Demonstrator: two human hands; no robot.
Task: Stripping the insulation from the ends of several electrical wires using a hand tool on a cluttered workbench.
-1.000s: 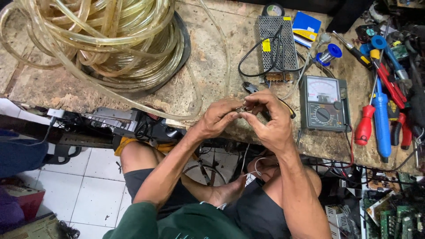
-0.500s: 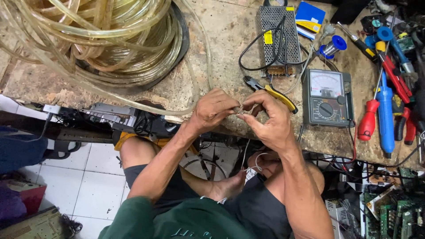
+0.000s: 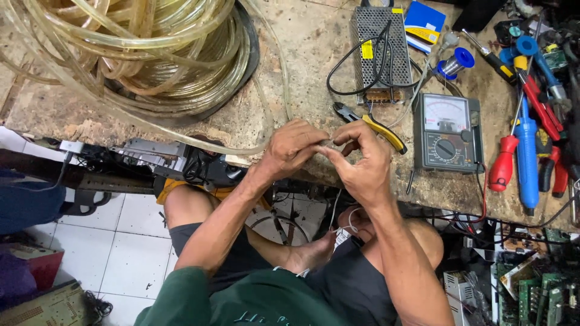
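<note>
My left hand [image 3: 294, 148] and my right hand [image 3: 359, 160] meet at the front edge of a worn workbench [image 3: 290, 66]. Both pinch a small grey piece [image 3: 327, 144] between the fingertips; it is too small to identify. A thin clear tube [image 3: 275, 78] runs from a big coil of clear tubing [image 3: 130, 51] toward my left hand. Yellow-handled pliers [image 3: 371, 124] lie just behind my right hand. White wires [image 3: 338, 217] hang below my hands over my lap.
A perforated metal power supply [image 3: 380, 51] with black leads stands at the back. An analog multimeter [image 3: 447, 133] lies to the right. Screwdrivers and a blue pump tool [image 3: 525, 151] crowd the right end. Circuit boards [image 3: 531, 290] sit at lower right.
My view has shifted, so the bench sits lower in the frame. The pliers, hidden by my hands a second ago, now show behind them. Both hands stay pinched together.
</note>
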